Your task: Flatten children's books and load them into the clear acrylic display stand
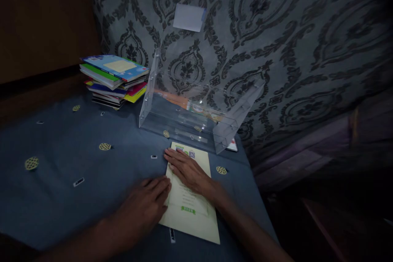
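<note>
A pale yellow booklet (pixel 196 217) with green print lies flat on the blue patterned cloth (pixel 67 196) near its front right corner. My right hand (pixel 187 170) rests palm down on the booklet's upper left part, fingers spread and pointing left. My left hand (pixel 144 204) lies flat on the cloth with its fingertips at the booklet's left edge. Neither hand grips anything. Just behind the booklet stands a clear acrylic holder (pixel 196 110), tilted back, with an orange-edged book inside it.
A stack of several colourful books (pixel 115 80) sits at the back left of the cloth. A patterned grey wall (pixel 276 41) with a white card (pixel 188 17) on it rises behind. The table's right edge drops off into darkness.
</note>
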Demonstrator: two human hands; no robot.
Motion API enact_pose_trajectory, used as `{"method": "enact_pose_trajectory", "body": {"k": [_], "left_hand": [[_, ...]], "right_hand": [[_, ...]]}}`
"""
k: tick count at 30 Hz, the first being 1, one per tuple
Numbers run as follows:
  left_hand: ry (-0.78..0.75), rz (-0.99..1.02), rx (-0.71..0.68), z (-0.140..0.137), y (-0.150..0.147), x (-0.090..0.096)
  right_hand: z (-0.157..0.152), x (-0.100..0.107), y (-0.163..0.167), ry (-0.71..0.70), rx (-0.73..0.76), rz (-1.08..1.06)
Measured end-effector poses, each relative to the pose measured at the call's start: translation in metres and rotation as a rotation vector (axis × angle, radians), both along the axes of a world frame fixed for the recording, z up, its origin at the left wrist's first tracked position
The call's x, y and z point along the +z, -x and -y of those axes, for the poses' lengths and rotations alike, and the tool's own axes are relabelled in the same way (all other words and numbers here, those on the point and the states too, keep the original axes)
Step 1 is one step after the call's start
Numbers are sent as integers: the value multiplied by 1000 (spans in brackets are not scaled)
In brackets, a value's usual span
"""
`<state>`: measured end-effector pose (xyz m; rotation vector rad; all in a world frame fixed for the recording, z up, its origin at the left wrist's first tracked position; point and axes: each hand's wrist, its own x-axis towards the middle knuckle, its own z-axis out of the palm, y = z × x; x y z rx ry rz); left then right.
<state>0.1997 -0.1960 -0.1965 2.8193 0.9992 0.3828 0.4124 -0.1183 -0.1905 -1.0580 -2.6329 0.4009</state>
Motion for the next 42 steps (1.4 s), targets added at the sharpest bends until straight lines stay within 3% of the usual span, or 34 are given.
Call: {"method": "enact_pose_trajectory", "body": {"k": [12,24,30,42], "left_hand": [[-8,31,65,-70,-14,-5],[-138,132,29,-122,-20,-30],[-190,120,8,-129,-21,-33],[-206,116,12,-130,-21,-37]], "right_hand": [[-36,-22,-6,-92,-98,-127],[-8,-8,-19,-110,-291,1],[8,-5,-39,-59,-365,23],[25,-23,-70,-64,-482,-74]]}}
